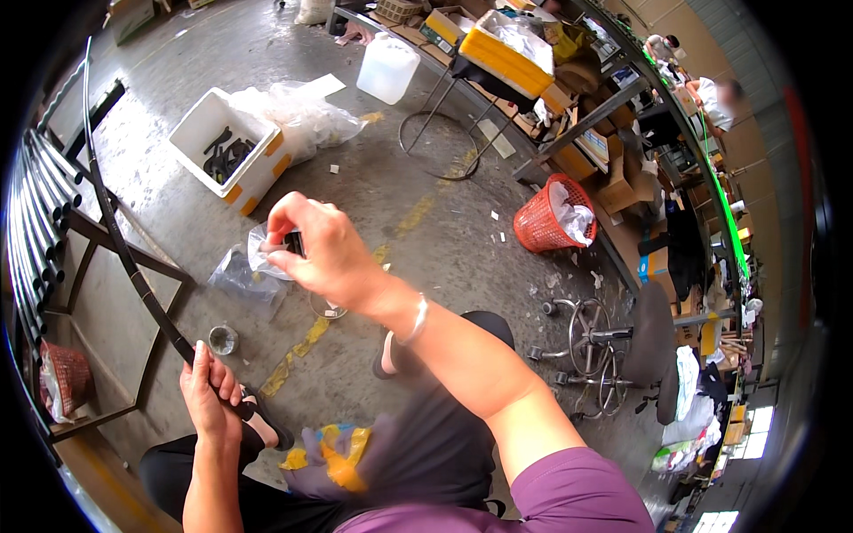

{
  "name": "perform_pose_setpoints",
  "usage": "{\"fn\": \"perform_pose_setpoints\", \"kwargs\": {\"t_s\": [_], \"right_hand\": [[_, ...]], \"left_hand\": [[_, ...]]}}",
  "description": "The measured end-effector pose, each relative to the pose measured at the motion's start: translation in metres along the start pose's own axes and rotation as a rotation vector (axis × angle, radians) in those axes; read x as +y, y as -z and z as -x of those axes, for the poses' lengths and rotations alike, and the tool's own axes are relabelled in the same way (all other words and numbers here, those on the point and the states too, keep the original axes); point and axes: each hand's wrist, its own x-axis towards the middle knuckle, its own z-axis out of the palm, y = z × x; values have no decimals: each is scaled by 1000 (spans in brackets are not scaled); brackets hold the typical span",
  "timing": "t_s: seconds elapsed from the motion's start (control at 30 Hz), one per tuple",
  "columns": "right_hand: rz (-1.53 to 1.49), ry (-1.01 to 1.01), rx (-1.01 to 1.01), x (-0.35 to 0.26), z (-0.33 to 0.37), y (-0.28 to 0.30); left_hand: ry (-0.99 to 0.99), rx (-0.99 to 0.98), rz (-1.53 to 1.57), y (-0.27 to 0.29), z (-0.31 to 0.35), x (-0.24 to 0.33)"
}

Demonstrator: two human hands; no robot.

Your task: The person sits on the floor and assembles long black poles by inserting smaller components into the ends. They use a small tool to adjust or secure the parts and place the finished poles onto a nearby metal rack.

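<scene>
Black rim (pixel 124 258) in left hand (pixel 209 391), 1 small part (pixel 293 242) in right hand (pixel 324 253)

Your right hand (pixel 324 253) has open floor (pixel 418 204) beyond it; the rim (pixel 115 240) and rack (pixel 40 222) crowd your left hand (pixel 209 391).
</scene>
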Motion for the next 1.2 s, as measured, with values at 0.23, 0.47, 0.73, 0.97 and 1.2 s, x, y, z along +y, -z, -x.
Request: {"fn": "perform_pose_setpoints", "kwargs": {"t_s": [0.23,0.47,0.73,0.97,1.2], "right_hand": [[-32,-178,165,44,15,62],[-306,-586,449,103,54,168],[-105,-1149,427,211,197,328],[-233,-930,1335,243,221,425],[-548,-795,741,154,88,249]], "left_hand": [[-55,52,-35,-13,-12,-1],[-141,7,-51,-31,-17,-4],[-145,-9,-127,-46,-16,-14],[-172,-83,-289,-52,-4,-12],[-101,-201,-384,-50,0,-42]]}}
